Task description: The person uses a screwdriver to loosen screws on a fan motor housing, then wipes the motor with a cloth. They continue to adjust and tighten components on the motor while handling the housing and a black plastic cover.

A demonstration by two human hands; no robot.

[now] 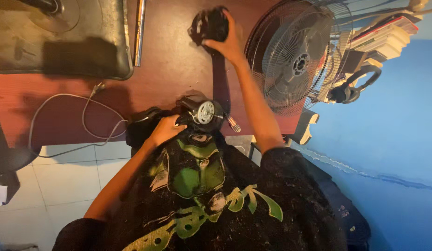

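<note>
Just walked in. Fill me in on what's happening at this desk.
A person in a dark shirt with a green print works at a reddish-brown desk. The left hand rests on a dark device with a round metal motor end at the desk's near edge. The right hand reaches far across and grips a black rounded part. A pedestal fan stands to the right, with headphones beyond it.

Table: my dark red-brown wooden table (174, 60) runs from left to right in front of me.
Far left: a black mat (76, 51) lies flat on it.
Beside the mat: a metal rod (140, 32) lies just right of it.
Near left: a white cable (81, 121) curls on the wood.
Near edge: a small motor (204, 112) rests there.
Floor: pale tiles (62, 181) are below the table.
</note>
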